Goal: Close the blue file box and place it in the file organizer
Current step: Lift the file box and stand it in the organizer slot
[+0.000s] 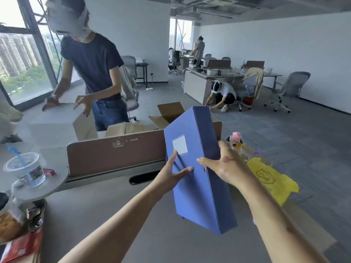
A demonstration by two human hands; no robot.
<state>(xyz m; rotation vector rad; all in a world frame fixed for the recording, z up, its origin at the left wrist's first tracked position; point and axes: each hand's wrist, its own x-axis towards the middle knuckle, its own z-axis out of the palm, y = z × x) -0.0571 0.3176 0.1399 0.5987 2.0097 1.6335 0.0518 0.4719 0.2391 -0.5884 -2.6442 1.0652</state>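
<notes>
One blue file box [199, 168] is in view, with two hands on it, the left hand [171, 177] and the right hand [228, 168]. One plastic cup [26, 169] stands on the bench [95, 205], beside one yellow cloth [269, 179]. Four other people are visible. Open cardboard boxes: at least two.

Plastic cup [26, 168] left; yellow cloth [269, 179] right; cardboard box [169, 113] behind divider [114, 154].

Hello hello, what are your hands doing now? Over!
Both hands, left hand and right hand, holding blue file box upright above desk. Box looks shut. No file organizer in sight.
</notes>
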